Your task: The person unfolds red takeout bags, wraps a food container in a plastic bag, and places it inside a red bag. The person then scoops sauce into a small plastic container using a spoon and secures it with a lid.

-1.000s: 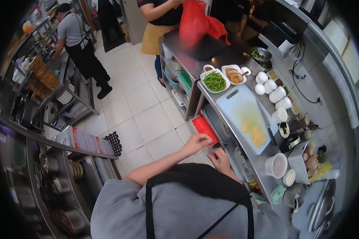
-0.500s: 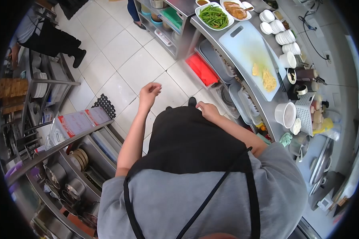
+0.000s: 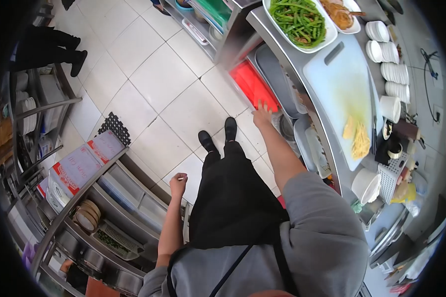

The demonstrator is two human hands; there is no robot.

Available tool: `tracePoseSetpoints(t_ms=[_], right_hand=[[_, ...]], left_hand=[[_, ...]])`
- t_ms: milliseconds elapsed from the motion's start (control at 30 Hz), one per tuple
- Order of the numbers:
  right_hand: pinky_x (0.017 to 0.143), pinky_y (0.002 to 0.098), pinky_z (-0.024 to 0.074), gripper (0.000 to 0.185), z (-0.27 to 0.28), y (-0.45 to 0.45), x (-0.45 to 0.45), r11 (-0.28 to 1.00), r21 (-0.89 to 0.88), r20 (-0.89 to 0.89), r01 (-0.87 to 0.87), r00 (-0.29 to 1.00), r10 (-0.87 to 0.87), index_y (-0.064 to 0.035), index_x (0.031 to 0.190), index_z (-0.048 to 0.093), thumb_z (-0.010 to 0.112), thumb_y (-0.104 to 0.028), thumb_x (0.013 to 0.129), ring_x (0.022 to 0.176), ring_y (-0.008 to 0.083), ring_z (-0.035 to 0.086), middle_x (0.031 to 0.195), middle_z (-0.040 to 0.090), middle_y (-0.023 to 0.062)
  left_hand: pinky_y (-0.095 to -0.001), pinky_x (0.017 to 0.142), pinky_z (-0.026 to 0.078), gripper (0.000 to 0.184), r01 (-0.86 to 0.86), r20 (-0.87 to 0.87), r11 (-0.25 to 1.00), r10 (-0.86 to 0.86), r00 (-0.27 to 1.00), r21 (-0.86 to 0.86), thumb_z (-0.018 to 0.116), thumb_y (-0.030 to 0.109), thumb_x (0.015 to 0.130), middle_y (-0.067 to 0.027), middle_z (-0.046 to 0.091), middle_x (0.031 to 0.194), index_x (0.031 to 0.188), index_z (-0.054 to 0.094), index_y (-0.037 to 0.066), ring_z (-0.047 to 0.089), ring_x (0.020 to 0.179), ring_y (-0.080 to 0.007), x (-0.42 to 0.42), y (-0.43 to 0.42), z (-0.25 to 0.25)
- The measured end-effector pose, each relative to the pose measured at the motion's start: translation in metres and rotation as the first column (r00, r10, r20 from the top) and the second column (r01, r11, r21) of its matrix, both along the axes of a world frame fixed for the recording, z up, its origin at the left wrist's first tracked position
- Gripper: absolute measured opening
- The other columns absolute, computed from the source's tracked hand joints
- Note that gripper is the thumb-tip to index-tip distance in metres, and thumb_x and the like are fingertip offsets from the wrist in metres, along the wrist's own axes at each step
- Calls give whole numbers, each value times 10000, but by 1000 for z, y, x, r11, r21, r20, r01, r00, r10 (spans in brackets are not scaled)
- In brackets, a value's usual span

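My right hand (image 3: pixel 262 115) reaches out to the near end of a bright red bin or tray (image 3: pixel 252 81) on the shelf under the counter. Its fingers are spread at the red edge; whether they touch it I cannot tell. Nothing shows in that hand. My left hand (image 3: pixel 178 184) hangs over the floor on the left, fingers curled closed. A small pale bit shows at its fingertips, too small to name. Between my arms hangs my black apron (image 3: pixel 233 198).
On the counter at right lie a cutting board (image 3: pixel 327 74) with shredded yellow food (image 3: pixel 358 138), a knife (image 3: pixel 373 131) and a dish of green beans (image 3: pixel 302 24). Boxes (image 3: pixel 84 166) top the left rack. Another person's legs (image 3: pixel 49 49) stand at upper left.
My right hand has gone from beside my apron out to the red bin. My left hand has dropped lower and closed. The view has shifted, showing my shoes and the counter nearer.
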State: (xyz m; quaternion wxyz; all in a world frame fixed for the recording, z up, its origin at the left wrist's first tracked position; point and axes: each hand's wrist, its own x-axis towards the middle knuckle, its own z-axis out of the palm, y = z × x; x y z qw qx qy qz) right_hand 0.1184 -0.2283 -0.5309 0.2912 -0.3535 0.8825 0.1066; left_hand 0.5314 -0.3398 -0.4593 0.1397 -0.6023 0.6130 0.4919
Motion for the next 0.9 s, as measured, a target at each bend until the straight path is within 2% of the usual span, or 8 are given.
tracePoseSetpoints(t_ms=[67,167,267,367,467,533,867,900], right_hand=[[966,492,221,397,-48,2,-15,999,7,-264,38,964,-34,-133,1218,422,374,-173,826,1243,297,189,1379,152,98],[983,473,204,484,-57,-12,-43,880,224,-52,418,907,-418,-136,1310,255,325,-202,836,1248,309,182,1381,134,115],[989,479,195,505,-45,-20,-33,876,74,-162,477,872,-461,-103,1301,265,385,-169,816,1254,323,172,1383,117,146],[989,464,213,538,-45,-10,-2,985,-139,-291,102,947,-139,-64,1301,250,411,-126,791,1255,304,187,1380,143,145],[994,436,220,556,-102,17,-2,958,-180,62,224,974,-217,-52,1307,224,419,-111,790,1249,283,216,1374,176,138],[998,412,223,547,-129,21,-28,993,-71,49,94,995,-91,-53,1319,184,397,-164,828,1246,267,231,1374,189,125],[988,399,237,500,-178,-28,-54,896,-193,-351,399,825,-443,-55,1306,228,372,-203,851,1220,284,272,1345,246,138],[995,387,227,476,-164,-26,-47,909,-338,-299,245,888,-350,-38,1286,267,382,-180,846,1218,294,272,1332,264,153]], left_hand=[[-268,583,466,126,-60,-30,998,60,998,14,591,125,724,-98,623,699,801,631,34,598,618,-143,-2,4,-17],[-267,594,465,139,-91,-30,992,94,995,83,596,142,733,-93,626,707,808,628,29,593,614,-150,-13,3,-31],[-266,577,462,144,-66,-73,994,72,995,85,587,144,746,-83,621,695,825,623,28,582,593,-144,-27,-2,-44],[-253,549,450,154,-146,-90,975,162,983,165,569,152,773,-67,607,670,839,613,20,566,587,-123,-48,-1,-51],[-251,548,453,151,-122,-127,974,148,981,194,564,145,778,-67,608,680,839,611,15,566,586,-125,-59,7,-68],[-248,551,456,149,-113,-119,975,137,983,192,563,140,781,-68,612,696,841,611,13,572,593,-128,-62,8,-76],[-239,556,461,160,-187,22,953,187,982,238,554,180,801,-38,598,768,871,595,42,593,685,-131,-11,15,-111],[-242,554,460,162,-195,39,952,191,981,235,556,184,801,-38,599,768,867,593,40,593,684,-131,-8,16,-112]])
